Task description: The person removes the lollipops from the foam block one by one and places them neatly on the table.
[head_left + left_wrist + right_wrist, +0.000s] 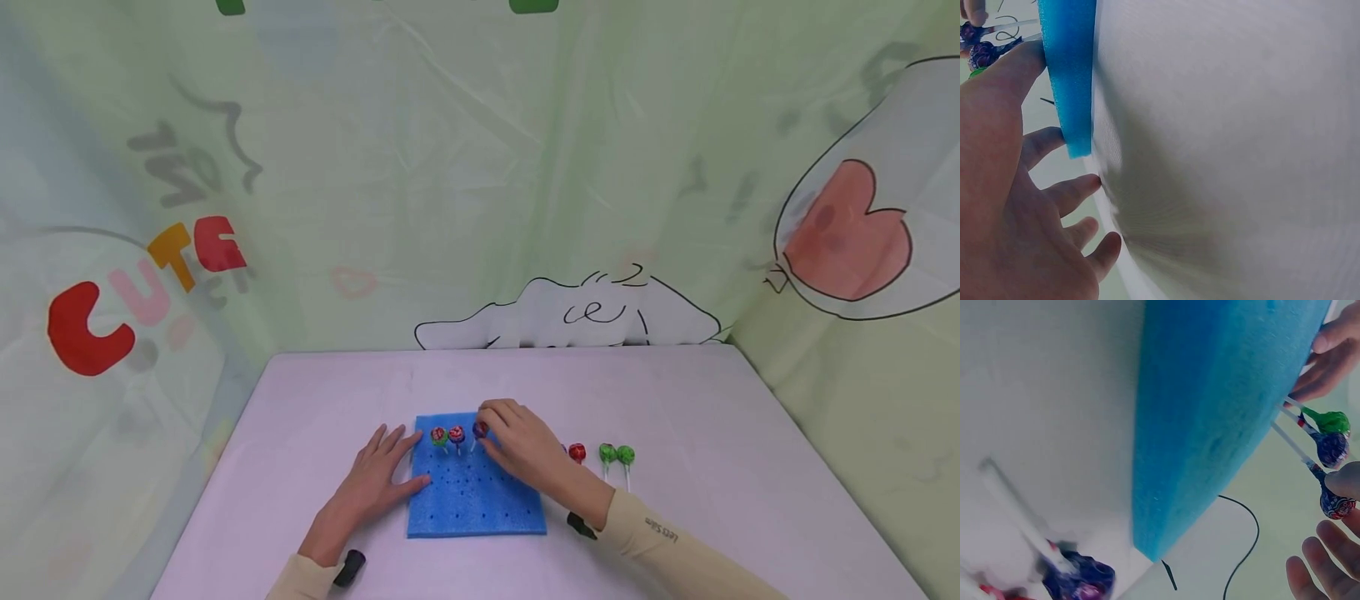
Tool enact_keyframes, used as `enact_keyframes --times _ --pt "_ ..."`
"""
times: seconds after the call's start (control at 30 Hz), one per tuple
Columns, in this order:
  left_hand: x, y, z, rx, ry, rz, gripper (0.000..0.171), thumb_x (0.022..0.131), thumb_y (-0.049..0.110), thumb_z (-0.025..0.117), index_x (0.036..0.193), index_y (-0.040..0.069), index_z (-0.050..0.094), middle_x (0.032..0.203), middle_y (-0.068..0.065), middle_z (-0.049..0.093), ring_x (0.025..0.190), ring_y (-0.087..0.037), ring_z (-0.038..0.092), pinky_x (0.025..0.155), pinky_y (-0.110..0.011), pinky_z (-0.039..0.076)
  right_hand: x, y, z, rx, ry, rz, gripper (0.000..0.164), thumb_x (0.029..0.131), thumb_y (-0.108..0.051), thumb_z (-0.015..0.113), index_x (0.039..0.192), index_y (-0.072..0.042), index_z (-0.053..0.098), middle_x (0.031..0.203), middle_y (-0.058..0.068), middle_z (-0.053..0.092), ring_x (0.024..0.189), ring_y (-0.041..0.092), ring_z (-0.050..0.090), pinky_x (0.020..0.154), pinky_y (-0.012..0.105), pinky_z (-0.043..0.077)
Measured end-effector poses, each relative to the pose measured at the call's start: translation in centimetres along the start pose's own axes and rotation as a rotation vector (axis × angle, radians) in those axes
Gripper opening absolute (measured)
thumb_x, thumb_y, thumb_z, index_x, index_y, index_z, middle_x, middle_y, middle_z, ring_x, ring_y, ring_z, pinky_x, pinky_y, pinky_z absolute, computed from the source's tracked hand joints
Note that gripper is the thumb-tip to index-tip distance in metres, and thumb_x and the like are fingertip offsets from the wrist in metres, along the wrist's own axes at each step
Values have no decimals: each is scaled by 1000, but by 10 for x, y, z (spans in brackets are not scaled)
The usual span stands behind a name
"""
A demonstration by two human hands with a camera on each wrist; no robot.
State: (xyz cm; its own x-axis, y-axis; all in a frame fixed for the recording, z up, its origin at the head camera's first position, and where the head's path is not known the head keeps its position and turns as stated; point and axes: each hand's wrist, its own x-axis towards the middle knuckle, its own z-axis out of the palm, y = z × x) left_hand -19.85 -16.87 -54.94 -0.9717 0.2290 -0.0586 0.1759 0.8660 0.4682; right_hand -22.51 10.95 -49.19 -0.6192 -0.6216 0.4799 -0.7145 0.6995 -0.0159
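A blue foam board (476, 521) dotted with small holes lies on the table. My left hand (369, 477) spreads its fingers at the board's left side, with the thumb and index finger touching its edge. Thumb and fingers of my right hand (528, 446) pinch the wrapped head of a purple lollipop (1336, 503), whose stick reaches down to the board's top. Just left of it, two more lollipops stand upright in the upper row: a green-and-red one (438, 437) and a purple-and-red one (456, 434).
Right of the board, a red lollipop (577, 452) and two green lollipops (617, 454) lie on the white table (675, 400). The right wrist view shows another purple lollipop (1082, 578) lying there. Printed curtains (465, 183) surround the table's back and sides.
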Motion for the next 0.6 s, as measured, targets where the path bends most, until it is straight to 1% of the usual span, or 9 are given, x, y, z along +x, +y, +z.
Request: enact_keyframes --times 0.13,0.3,0.47,0.6 --pt "0 -1 0 0 1 5 79 88 65 64 154 27 42 164 -12 32 155 -42 13 120 -68 18 4 1 -9 3 13 2 37 85 -24 82 116 -15 64 121 3 66 117 19 62 97 32 57" --pt "-1 0 1 -3 5 8 79 88 64 65 153 27 43 164 -12 32 155 -42 13 120 -68 18 9 5 -20 57 -39 28 32 90 -26 78 117 -15 64 121 2 66 116 17 62 97 31 56" --pt "-1 0 0 -9 10 9 79 88 64 65 153 27 43 164 -12 31 155 -42 13 120 -68 18 9 10 -27 171 -77 83 31 90 -22 77 118 -15 64 118 -1 67 112 16 64 94 31 58" --pt "-1 -1 1 -7 15 11 78 88 63 66 153 27 43 165 -12 30 155 -42 12 121 -67 17 7 13 -30 294 -141 155 32 92 -21 75 121 -15 65 118 -1 68 113 18 64 95 35 58"
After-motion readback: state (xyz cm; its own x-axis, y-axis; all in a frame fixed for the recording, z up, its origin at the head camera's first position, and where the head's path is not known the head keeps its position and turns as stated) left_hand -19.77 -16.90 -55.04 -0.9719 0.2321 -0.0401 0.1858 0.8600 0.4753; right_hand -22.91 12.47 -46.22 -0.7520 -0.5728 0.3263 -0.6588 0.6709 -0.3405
